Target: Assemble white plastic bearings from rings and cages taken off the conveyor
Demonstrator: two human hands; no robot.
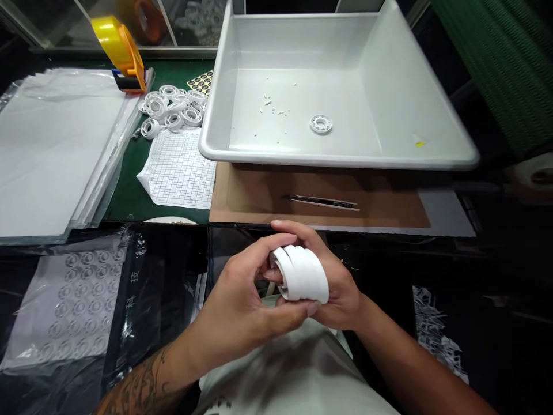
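Over brown cardboard (254,196), the bin (298,138) holds seemingly one ring (321,124).

We are finding a way forward from the left hand (246,288) and right hand (341,282) over the worktop (123,202), with a slim tool (322,202) lying low on the brown board (254,193). Beyond it, the raised front rim of the white tray (341,160) is standing across our path, so we are having to pass over it. Inside, we are seeing room around the loose ring (321,124). On the left, the ring pile (173,109) is crowding the tray's side and the tape dispenser (129,63) is standing tall behind the sheet stack (52,144)
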